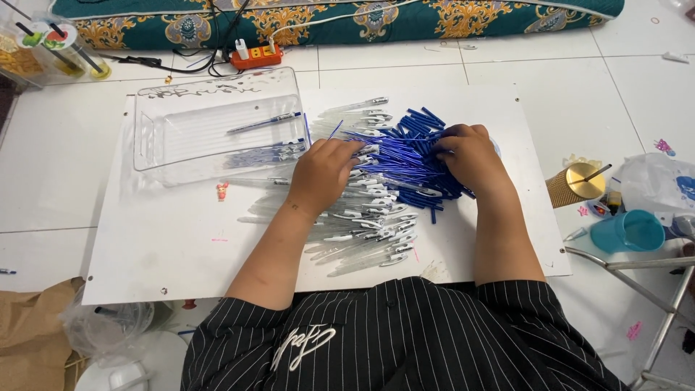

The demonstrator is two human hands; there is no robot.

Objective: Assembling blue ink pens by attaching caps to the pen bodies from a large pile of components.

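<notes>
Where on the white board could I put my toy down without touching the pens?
Bare room: the white board, its front-left corner below the clear tray. Crowded: the middle, where the left hand and right hand dig in the blue refills and clear pens.

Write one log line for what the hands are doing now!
left hand: on clear pen barrels | right hand: on blue refills | tray: few pens

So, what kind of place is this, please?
Probably a home floor used for piecework, not a factory: a white board lies on floor tiles, heaped with blue refills and clear pen barrels, beside a patterned mattress.
</notes>
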